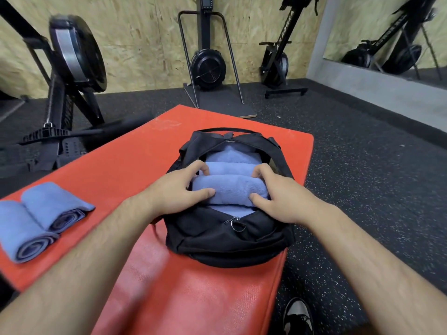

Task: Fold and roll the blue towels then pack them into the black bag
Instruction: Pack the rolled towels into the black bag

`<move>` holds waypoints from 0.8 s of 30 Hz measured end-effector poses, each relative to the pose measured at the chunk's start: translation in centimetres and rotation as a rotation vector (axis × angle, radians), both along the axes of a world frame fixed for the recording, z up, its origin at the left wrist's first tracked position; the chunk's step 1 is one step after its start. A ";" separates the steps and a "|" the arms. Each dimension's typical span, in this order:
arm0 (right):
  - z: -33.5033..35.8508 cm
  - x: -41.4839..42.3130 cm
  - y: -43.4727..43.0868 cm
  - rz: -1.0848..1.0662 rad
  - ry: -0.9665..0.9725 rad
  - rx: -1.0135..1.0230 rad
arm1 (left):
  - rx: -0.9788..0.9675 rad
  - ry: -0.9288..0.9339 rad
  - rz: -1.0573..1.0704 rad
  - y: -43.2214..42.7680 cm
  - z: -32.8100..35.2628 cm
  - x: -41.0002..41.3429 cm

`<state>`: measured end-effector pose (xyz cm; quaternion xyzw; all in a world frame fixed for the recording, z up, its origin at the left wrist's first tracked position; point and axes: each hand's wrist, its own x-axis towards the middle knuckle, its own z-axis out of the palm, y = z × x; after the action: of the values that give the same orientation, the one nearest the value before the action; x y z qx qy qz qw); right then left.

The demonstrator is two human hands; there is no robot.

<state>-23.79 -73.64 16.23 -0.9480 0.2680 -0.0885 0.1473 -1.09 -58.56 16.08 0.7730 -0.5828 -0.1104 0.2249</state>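
Left hand [176, 189] and right hand [280, 199] grip a towel [229, 189], hiding its ends.

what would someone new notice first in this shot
The open black bag in the middle of the red mat, stuffed with rolled blue towels, catches the eye first. The left hand and right hand grip the ends of the nearest towel roll at its mouth. Two more rolled towels lie side by side at the mat's left edge, with exercise machines behind.
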 end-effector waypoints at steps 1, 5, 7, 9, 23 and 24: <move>0.2 0.1 0.3 -0.017 0.013 -0.026 | 0.005 -0.034 0.006 0.1 -0.1 0.0; 0.6 0.5 1.5 -0.085 0.122 -0.170 | 0.025 -0.221 0.015 -0.2 -0.9 -0.7; 0.5 1.1 2.0 -0.132 0.158 -0.170 | -0.039 -0.311 -0.030 -0.5 -1.5 -1.3; 0.2 1.8 2.4 -0.129 0.163 -0.169 | -0.103 -0.355 -0.055 -0.7 -1.9 -2.4; -4.1 5.9 1.0 -0.042 0.252 -0.181 | 0.077 -0.155 -0.006 -3.8 -5.2 -2.0; -3.7 5.8 1.1 -0.047 0.241 -0.169 | 0.059 -0.148 -0.010 -3.7 -4.9 -2.0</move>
<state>-17.96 -72.52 12.56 -0.9543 0.2972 0.0002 0.0316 -3.13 -62.22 11.21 0.7825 -0.5981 -0.0713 0.1577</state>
